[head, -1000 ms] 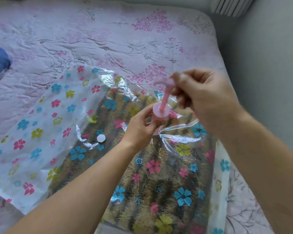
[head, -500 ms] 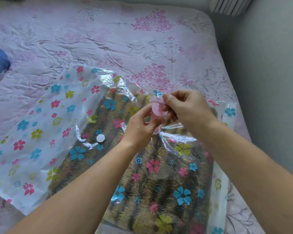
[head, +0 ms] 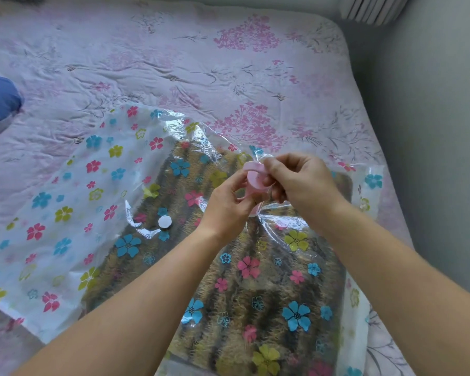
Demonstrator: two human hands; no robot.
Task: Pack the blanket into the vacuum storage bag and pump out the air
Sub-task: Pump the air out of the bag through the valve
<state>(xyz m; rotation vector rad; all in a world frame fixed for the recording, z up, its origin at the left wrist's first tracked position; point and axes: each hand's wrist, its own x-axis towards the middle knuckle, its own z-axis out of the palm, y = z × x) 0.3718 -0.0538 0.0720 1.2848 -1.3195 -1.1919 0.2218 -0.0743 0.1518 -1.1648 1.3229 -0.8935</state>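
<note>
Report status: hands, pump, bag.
Left hand grips pump. Right hand pinches handle, plunger down. Blanket inside bag. Nothing in the way.

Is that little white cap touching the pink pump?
Apart. The head view shows the cap lying on the bag, left of the pump, with bare plastic between.

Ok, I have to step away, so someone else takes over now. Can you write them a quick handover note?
Left hand grips the barrel of the small pink plastic hand pump; right hand grips its handle, pushed down.
Pump stands on the clear flower-printed plastic vacuum bag, which holds the brown striped fuzzy blanket, on the bed. A small white round cap lies on the bag.
Done: blanket packed, pump in place. Left: film looks loose, so keep pumping, then probably fit the cap.
</note>
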